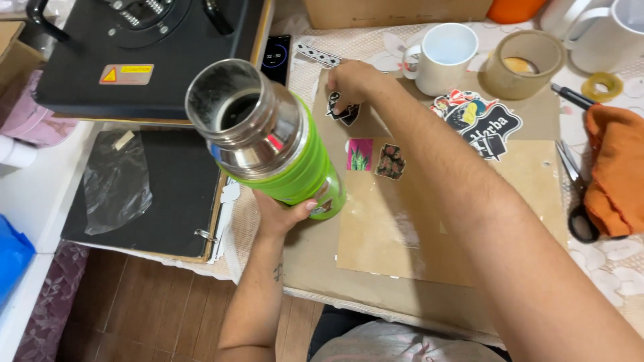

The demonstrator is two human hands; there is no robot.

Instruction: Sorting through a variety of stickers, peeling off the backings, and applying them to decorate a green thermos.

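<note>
Green-sleeved steel flask (275, 144), lid off, is held tilted above the near-left part of the cardboard sheet (469, 221), mouth toward the camera. Left hand (282, 216) grips its base from below, fingers wrapped around it. Right hand (352, 84) reaches across the sheet, fingertips pinched on a black sticker (345, 112) at the far edge. Two small stickers (376, 157) lie just nearer. White mug (446, 60), tape roll (526, 64), scissors (577, 194) and orange cloth (617, 174) stand to the right.
</note>
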